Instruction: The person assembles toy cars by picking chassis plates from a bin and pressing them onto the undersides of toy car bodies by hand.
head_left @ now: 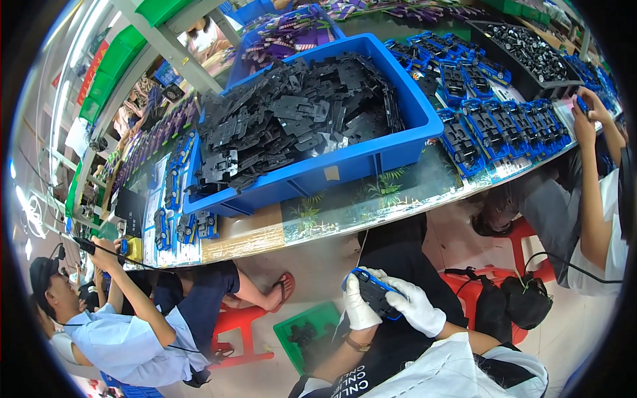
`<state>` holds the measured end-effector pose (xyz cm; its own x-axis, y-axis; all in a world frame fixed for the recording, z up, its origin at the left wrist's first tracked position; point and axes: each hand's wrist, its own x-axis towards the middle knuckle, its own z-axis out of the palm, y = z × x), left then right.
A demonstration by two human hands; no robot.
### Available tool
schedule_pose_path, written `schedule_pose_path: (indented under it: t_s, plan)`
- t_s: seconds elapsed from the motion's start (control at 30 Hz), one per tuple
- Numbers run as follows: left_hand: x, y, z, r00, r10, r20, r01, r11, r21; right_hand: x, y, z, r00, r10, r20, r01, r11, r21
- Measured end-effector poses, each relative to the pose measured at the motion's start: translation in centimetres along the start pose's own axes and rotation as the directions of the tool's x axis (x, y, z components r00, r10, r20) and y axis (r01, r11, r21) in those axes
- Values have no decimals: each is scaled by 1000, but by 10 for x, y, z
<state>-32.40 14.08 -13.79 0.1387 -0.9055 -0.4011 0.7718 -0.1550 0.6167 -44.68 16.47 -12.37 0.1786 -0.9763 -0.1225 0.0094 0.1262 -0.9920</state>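
Over my lap I hold a toy car [375,294] with a blue body edge and a black underside facing up. My left hand [360,306], in a white glove, grips its left end. Gloved in white as well, my right hand [419,309] has its fingers closed on the right side of the car. Ahead on the table stands a big blue bin [318,171], heaped with flat black plastic chassis plates [292,109]. Both hands are below the table's near edge, apart from the bin.
Rows of blue toy cars [511,129] lie right of the bin, before a black tray of wheels [574,85]. More cars [188,227] lie to its left. A green crate [282,331] and red stools [240,335] stand on the floor. Co-workers sit on both sides.
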Motion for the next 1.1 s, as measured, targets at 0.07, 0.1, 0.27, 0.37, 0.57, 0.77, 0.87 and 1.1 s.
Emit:
schedule_pose_path:
  t_s: [0.07,0.1,0.27,0.37,0.57,0.77,0.87,1.1]
  plan:
    - [1,0,-1,1000,14,10,-14,1000,21,0,-6,-1,998,64,8,-64,998,5]
    - [1,0,0,999,26,22,-27,999,41,0,-7,-1,992,126,16,-126,992,9]
    - [-3,1,4,992,87,93,-93,994,59,0,2,0,996,-78,-51,76,996,-46]
    - [1,1,-3,989,47,142,-38,997,-60,1,3,1,992,-111,-66,108,993,-48]
    - [6,0,-7,997,22,80,-16,997,-77,3,0,3,997,-75,-26,75,997,-17]
    - [-5,-1,-9,1000,10,5,-10,1000,-8,-7,-6,1,996,16,87,-9,997,-78]
    - [0,-1,-14,1000,16,10,-15,1000,-16,-4,1,5,997,-31,71,38,995,-93]
    - [-8,25,30,994,89,55,-89,996,-9,1,-29,7,995,-75,-58,84,981,174]
